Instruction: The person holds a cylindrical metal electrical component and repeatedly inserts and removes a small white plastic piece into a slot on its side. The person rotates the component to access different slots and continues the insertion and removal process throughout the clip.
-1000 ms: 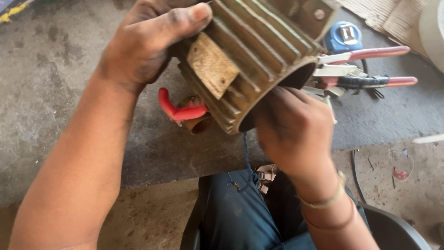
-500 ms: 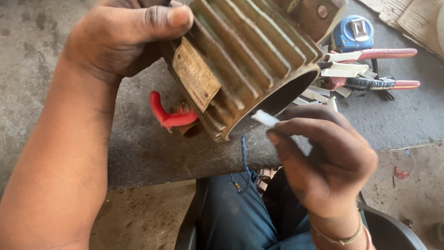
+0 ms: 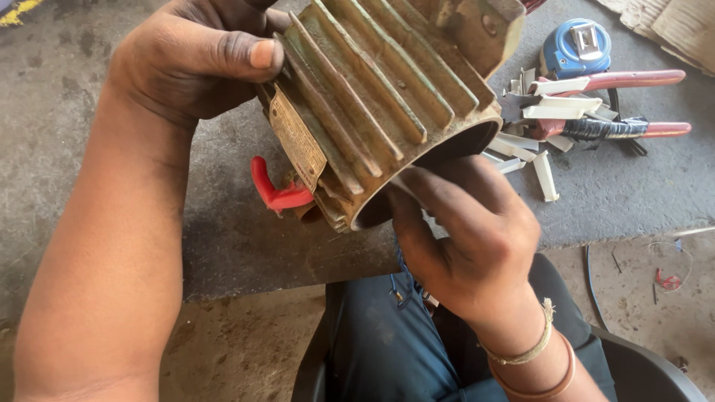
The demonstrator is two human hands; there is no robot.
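While the left hand (image 3: 201, 59) grips the upper left end of a ribbed motor housing (image 3: 387, 97), its thumb lies flat across the first fins and the other fingers are curled behind the casing, so this hand is clenched on the housing. The housing is a greenish, rusty metal cylinder with long cooling fins, held tilted above the grey slab (image 3: 223, 246) and not resting on it. A worn metal nameplate (image 3: 296, 138) sits on its lower left side. Just under the housing, a red-handled tool (image 3: 272, 192) lies on the slab, partly hidden by the casing.

At the open dark mouth of the housing, on its lower right end, the right hand (image 3: 469, 238) touches the rim. Its fingers are bent toward the opening and their tips go inside or behind the edge; I cannot tell whether they pinch something there. On the right wrist are a thread band and a bangle (image 3: 532, 365).

Further right on the slab lies a heap of white strips (image 3: 536, 160), probably insulation pieces. Across them rest pliers with pink handles (image 3: 633, 78) and a second tool with a black-taped handle (image 3: 603, 129). A blue tape measure (image 3: 577, 46) stands just behind them. Below, the person's dark trousers (image 3: 387, 350) show, and small red wire scraps (image 3: 666, 279) lie on the floor at the right.
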